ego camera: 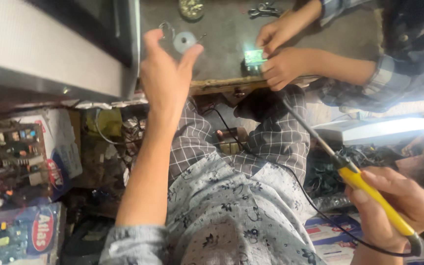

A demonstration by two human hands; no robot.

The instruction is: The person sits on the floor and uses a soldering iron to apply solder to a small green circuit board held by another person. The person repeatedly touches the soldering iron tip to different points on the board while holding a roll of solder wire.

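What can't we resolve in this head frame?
- Small green board: washed out by glare and partly covered by another person's hands.
- Soldering iron tip: lost against the checked trousers.
- Left hand: seen from the back, so contact with the solder spool is unclear.
- Tool at the top edge: cut off.
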